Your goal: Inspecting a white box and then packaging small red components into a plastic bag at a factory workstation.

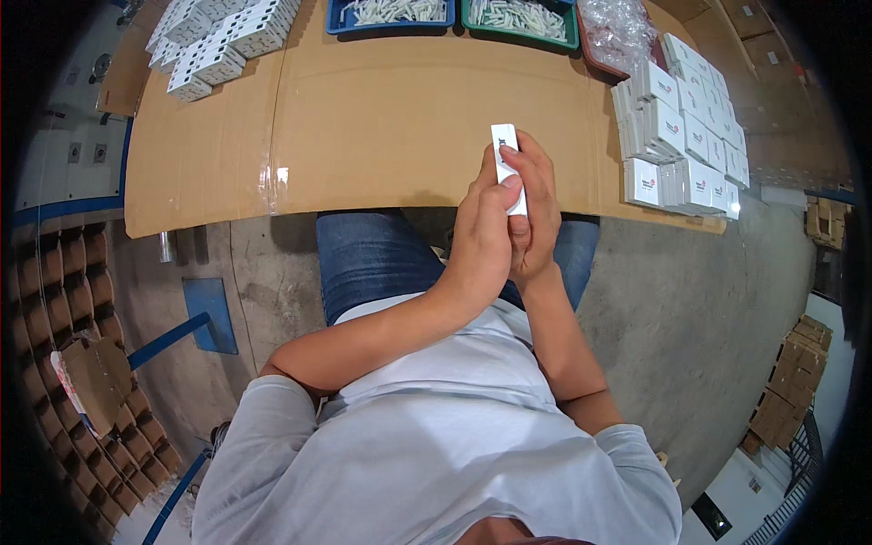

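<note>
- White box (503,136), narrow, upper-centre of the head view; I saw it held up between both hands, just over the near edge of the cardboard sheet (363,127) that covered the table; its long axis ran away from the wearer, the far end leaning slightly to the left.
- Left hand (481,227), on the box's near left side; it was closed on the box, its thumb laid along the upper face.
- Right hand (540,195), on the right side; it gripped the same box, a finger bent across the upper face; neither hand was the nearer, since both touched it, and the far end stuck out clear of the fingers.
- Stacked white boxes (695,141), to the right and well apart from the hands; the right hand was the nearer to them.
- Marked white boxes (218,64), far left; blue tray (391,33) and green tray (522,39) of small white pieces, straight ahead; red tray (601,73) of clear plastic, beside the green one.
- Hidden from me: the box's underside, most of the left fingers, and part of the box's print; all three trays were cut off by the upper edge.
</note>
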Available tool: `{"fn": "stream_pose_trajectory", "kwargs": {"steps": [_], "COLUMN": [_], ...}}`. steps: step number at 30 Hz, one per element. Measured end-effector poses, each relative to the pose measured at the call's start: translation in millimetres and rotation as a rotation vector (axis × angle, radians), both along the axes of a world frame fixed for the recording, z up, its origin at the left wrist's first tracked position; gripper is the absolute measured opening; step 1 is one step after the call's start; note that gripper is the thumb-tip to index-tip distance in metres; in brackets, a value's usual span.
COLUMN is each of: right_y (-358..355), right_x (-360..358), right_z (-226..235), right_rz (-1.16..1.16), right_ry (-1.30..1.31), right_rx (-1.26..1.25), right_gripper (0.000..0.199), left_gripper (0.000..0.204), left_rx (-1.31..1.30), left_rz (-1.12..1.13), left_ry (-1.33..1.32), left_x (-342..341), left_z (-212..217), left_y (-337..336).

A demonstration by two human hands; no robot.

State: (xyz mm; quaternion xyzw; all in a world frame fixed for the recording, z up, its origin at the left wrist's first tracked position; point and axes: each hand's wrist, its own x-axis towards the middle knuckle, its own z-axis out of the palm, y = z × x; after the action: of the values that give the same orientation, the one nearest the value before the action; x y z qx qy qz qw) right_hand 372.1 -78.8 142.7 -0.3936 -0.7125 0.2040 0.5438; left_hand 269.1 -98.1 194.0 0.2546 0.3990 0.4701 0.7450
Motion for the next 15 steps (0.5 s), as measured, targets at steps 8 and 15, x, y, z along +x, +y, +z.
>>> {"fn": "stream_pose_trajectory", "kwargs": {"steps": [8,15], "right_y": [-2.6,-1.4], "right_x": [0.2,-0.6], "right_z": [1.2,1.4], "right_rz": [-0.009,-0.014], "right_ry": [0.0,-0.002], "right_rx": [0.006,0.016], "right_gripper": [0.064,0.063], "left_gripper": [0.043,0.041], "left_rx": [0.054,0.038], "left_rz": [0.053,0.068], "left_ry": [0.01,0.002], "left_x": [2.6,3.2], "left_z": [2.0,2.8], "left_y": [-1.7,-1.6]}}
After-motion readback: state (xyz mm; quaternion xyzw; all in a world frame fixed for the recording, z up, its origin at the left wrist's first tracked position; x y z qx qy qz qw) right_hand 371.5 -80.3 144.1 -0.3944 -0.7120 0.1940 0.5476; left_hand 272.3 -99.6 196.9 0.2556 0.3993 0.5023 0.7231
